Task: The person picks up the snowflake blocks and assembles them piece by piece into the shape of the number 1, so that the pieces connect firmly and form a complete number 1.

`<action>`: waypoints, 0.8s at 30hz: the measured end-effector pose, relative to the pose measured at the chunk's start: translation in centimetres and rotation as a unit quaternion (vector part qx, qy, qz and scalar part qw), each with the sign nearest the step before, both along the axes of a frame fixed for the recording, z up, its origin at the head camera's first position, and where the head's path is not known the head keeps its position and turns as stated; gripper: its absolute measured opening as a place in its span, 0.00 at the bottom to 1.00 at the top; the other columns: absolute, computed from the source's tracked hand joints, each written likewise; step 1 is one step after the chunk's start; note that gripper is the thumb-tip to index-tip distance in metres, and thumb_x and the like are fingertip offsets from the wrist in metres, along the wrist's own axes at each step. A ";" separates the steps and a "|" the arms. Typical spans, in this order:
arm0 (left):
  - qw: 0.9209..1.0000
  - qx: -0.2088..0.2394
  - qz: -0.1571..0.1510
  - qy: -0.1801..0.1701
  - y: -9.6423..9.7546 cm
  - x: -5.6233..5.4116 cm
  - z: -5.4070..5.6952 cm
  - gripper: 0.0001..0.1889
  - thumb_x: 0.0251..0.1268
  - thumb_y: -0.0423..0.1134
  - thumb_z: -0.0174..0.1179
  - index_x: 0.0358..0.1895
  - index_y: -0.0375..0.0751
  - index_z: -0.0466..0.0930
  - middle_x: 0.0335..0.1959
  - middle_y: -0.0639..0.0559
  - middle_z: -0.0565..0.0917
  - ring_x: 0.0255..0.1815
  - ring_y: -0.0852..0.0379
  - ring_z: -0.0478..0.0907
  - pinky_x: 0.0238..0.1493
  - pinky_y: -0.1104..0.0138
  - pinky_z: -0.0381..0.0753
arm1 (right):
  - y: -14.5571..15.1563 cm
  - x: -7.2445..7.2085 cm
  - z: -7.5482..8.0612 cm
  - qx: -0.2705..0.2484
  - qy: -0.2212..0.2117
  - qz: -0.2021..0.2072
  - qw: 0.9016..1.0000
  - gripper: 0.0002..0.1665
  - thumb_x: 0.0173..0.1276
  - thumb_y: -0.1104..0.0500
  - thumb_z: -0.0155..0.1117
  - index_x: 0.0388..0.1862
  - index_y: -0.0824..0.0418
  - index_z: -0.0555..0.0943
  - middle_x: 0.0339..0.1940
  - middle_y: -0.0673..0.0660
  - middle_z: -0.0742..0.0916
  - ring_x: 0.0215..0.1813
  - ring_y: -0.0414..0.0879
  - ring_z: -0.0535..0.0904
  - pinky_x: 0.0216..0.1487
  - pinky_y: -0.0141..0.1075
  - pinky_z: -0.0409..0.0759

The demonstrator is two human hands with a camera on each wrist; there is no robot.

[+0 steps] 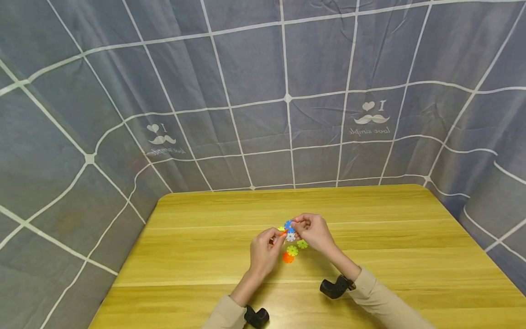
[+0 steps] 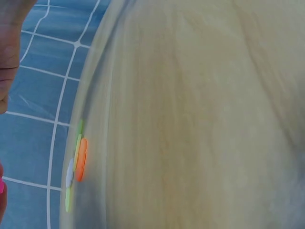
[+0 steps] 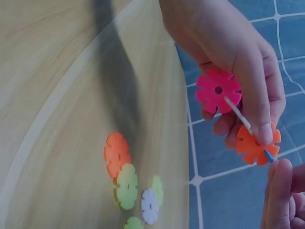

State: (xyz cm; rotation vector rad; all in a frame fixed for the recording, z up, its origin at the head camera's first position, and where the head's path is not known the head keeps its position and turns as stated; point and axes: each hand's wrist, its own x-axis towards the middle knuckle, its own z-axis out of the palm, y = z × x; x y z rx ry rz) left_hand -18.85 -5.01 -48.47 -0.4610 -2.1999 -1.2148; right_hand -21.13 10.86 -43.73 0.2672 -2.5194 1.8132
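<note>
My left hand (image 1: 263, 253) grips a small chain of notched plastic discs. In the right wrist view, a pink disc (image 3: 207, 88) and an orange disc (image 3: 245, 148) are in its fingers, with a white disc (image 3: 239, 116) seen edge-on linking them. A blue disc (image 1: 289, 225) is pinched by my right hand (image 1: 315, 232); its edge meets the orange disc's rim. On the table below lie a loose orange disc (image 1: 288, 258), a yellow-green disc (image 1: 292, 250) overlapping it, a white disc (image 1: 291, 237) and a green disc (image 1: 302, 244).
Beyond the hands a yellow disc (image 1: 281, 228) shows partly. The wooden table (image 1: 197, 256) ends at a grey curtain (image 1: 255, 128) with white grid lines. Black wrist devices (image 1: 334, 288) sit on both forearms.
</note>
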 end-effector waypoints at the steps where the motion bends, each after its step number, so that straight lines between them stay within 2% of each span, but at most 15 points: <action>1: 1.000 0.000 -0.001 0.000 0.0 0.0 0.0 0.07 0.58 0.36 0.67 0.25 0.44 0.81 0.17 0.56 0.78 0.21 0.70 0.68 0.21 0.80 0.68 | 0.0 0.0 0.0 -0.003 -0.004 0.000 1.000 0.07 0.63 0.68 0.63 0.37 0.73 0.81 0.25 0.68 0.85 0.22 0.53 0.83 0.29 0.46 0.84; 9: 1.000 -0.002 0.000 0.000 0.2 -0.1 0.0 0.07 0.58 0.37 0.67 0.25 0.44 0.81 0.18 0.56 0.78 0.22 0.69 0.68 0.22 0.79 0.67 | 0.3 0.1 0.2 -0.026 -0.022 -0.002 0.999 0.08 0.64 0.68 0.61 0.38 0.75 0.80 0.27 0.70 0.85 0.24 0.55 0.84 0.31 0.47 0.84; 14: 1.000 -0.006 0.003 -0.019 0.1 -0.1 0.4 0.06 0.59 0.38 0.67 0.27 0.44 0.81 0.22 0.54 0.83 0.24 0.64 0.76 0.24 0.78 0.73 | 0.5 -0.2 0.1 -0.027 -0.036 0.005 0.999 0.09 0.64 0.67 0.62 0.40 0.74 0.80 0.27 0.67 0.87 0.22 0.45 0.82 0.30 0.43 0.85; 19: 0.996 0.030 -0.015 -0.078 0.0 -0.1 0.9 0.04 0.59 0.37 0.66 0.31 0.42 0.83 0.27 0.51 0.86 0.26 0.62 0.79 0.25 0.76 0.77 | 0.7 -0.5 0.0 -0.016 -0.042 0.020 0.999 0.12 0.65 0.64 0.63 0.42 0.72 0.80 0.25 0.63 0.87 0.23 0.45 0.82 0.29 0.39 0.85; 24: 0.986 0.072 -0.030 -0.147 -0.1 -0.1 0.9 0.04 0.59 0.37 0.66 0.34 0.41 0.83 0.28 0.50 0.86 0.27 0.65 0.76 0.28 0.76 0.78 | 0.8 -0.7 0.1 -0.003 -0.051 0.034 0.998 0.12 0.66 0.60 0.63 0.44 0.68 0.81 0.27 0.61 0.87 0.25 0.46 0.82 0.32 0.44 0.85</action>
